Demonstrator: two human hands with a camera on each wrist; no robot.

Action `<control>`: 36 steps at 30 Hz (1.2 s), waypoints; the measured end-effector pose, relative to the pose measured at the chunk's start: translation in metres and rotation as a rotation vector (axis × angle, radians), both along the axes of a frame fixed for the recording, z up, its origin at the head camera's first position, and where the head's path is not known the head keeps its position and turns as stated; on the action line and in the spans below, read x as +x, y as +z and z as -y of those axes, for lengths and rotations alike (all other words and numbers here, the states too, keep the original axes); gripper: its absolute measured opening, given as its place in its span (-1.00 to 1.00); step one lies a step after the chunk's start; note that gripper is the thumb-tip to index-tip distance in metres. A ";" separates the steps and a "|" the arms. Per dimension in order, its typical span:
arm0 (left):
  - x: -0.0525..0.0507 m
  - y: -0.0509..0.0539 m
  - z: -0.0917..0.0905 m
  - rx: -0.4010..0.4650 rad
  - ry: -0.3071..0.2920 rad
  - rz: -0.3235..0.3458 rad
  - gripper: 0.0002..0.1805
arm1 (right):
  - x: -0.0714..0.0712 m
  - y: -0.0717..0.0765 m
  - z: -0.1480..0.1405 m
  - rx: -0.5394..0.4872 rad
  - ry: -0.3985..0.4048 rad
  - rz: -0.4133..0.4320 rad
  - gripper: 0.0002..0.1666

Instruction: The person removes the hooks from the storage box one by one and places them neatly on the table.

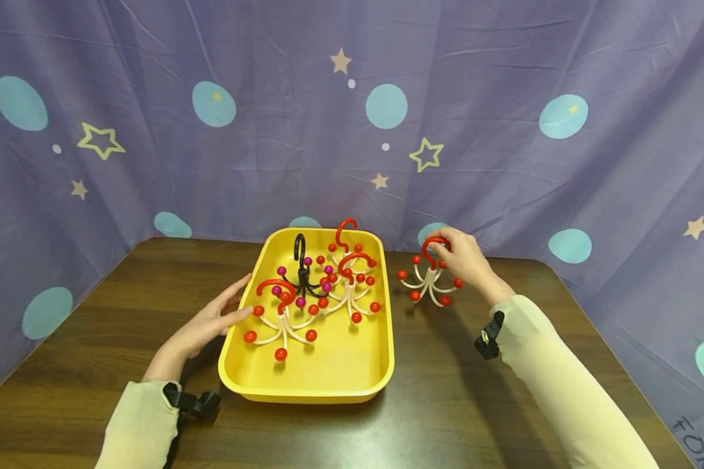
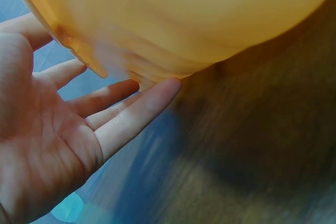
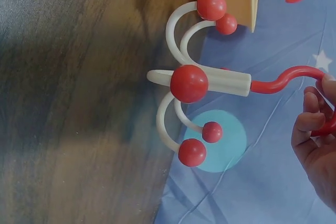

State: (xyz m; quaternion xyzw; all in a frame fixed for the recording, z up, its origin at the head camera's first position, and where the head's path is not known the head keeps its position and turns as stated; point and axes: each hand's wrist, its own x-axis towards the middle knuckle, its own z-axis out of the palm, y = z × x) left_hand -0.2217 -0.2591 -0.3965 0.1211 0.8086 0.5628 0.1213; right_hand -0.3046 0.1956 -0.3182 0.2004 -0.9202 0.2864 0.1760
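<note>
My right hand (image 1: 468,262) grips the red hook of a white multi-arm hanger (image 1: 431,280) with red ball tips. It hangs upright just right of the yellow tray (image 1: 305,395); in the right wrist view its arms (image 3: 215,80) spread over the table. My left hand (image 1: 202,329) rests at the tray's left side, thumb near the rim. The left wrist view shows its fingers (image 2: 126,129) fairly straight against the outer wall. Inside the tray stand a black hanger (image 1: 303,279) with magenta balls and red-and-white hangers at the front (image 1: 282,320), middle (image 1: 349,294) and back (image 1: 341,242).
The tray stands on a dark wooden table (image 1: 446,404). A purple curtain (image 1: 305,130) with stars and blue spots hangs behind and along the sides. Each wrist carries a black strap-on device (image 1: 195,402).
</note>
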 end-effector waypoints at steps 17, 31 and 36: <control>-0.001 -0.004 0.000 0.033 -0.015 0.001 -0.24 | -0.010 -0.015 -0.002 -0.013 -0.062 0.072 -0.79; -0.001 -0.002 0.001 0.023 -0.018 -0.010 -0.24 | -0.010 -0.015 -0.001 -0.026 -0.050 0.164 -0.68; -0.001 -0.001 0.000 0.017 -0.013 -0.007 -0.24 | -0.012 -0.011 0.000 -0.039 -0.035 0.127 -0.63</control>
